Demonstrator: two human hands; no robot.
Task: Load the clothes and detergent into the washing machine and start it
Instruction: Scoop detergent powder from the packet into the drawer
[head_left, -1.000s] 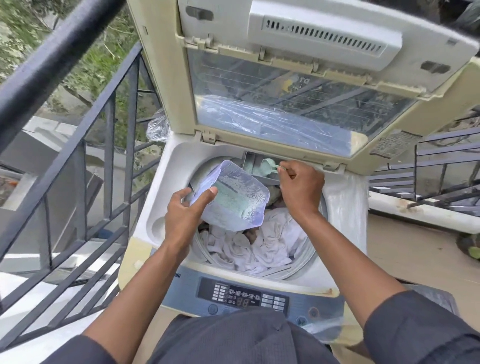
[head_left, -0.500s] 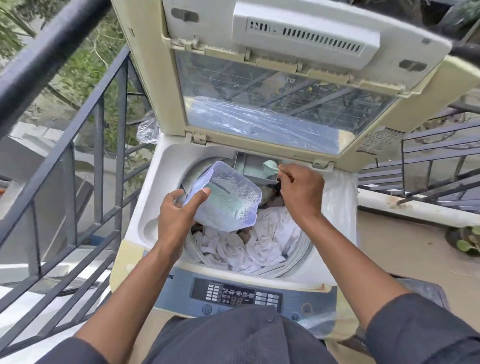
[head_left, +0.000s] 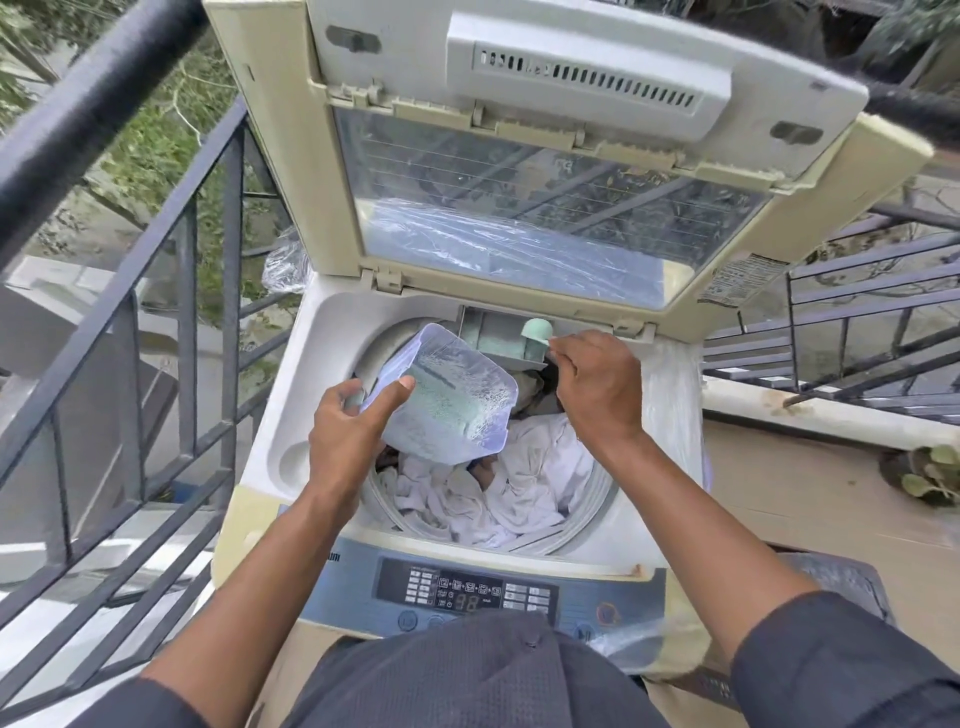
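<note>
Balcony railing (head_left: 171, 218) beside the washing machine (head_left: 291, 415): my left hand (head_left: 348, 436) grips the tilted detergent tub (head_left: 447, 400) over the white clothes (head_left: 524, 483), my right hand (head_left: 597, 384) pinches the scoop (head_left: 535, 332) above the dispenser drawer (head_left: 493, 338); a wobble could scatter powder.

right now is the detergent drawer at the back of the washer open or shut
Open. The detergent drawer is pulled out over the drum, its green powder showing, and the right hand holds a scoop over it.
</note>
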